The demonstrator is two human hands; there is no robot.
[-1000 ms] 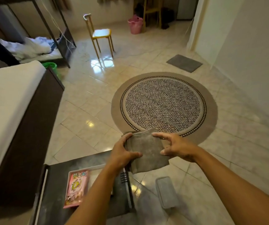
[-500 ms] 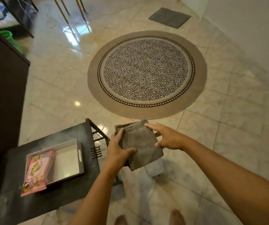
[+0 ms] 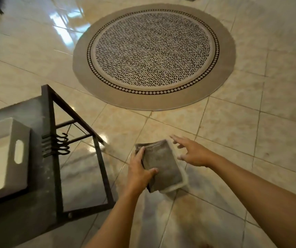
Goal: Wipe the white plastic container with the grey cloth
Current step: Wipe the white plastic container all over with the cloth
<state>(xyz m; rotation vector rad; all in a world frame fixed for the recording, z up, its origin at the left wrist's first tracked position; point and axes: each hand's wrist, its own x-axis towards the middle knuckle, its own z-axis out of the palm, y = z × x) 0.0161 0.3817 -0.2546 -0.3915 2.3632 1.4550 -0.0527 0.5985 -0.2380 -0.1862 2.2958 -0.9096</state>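
My left hand [image 3: 140,173] grips a folded grey cloth [image 3: 161,165] low over the tiled floor. Under the cloth lies a small pale plastic container [image 3: 183,178]; only its whitish rim shows along the cloth's right and near edges. Whether the cloth touches it, I cannot tell. My right hand [image 3: 192,153] hovers just right of the cloth's far corner, fingers spread, holding nothing. A larger white plastic container [image 3: 9,154] with a handle slot stands on the dark table at the left, away from both hands.
The dark table [image 3: 36,221] has a black metal frame and hooks [image 3: 57,145] sticking out toward my left arm. A round patterned rug [image 3: 154,54] lies on the tiles beyond my hands. Glossy floor tiles spread to the right.
My view has tilted down and moved closer to the floor. My right hand has let go of the cloth and opened. The cloth has come down over the small container.
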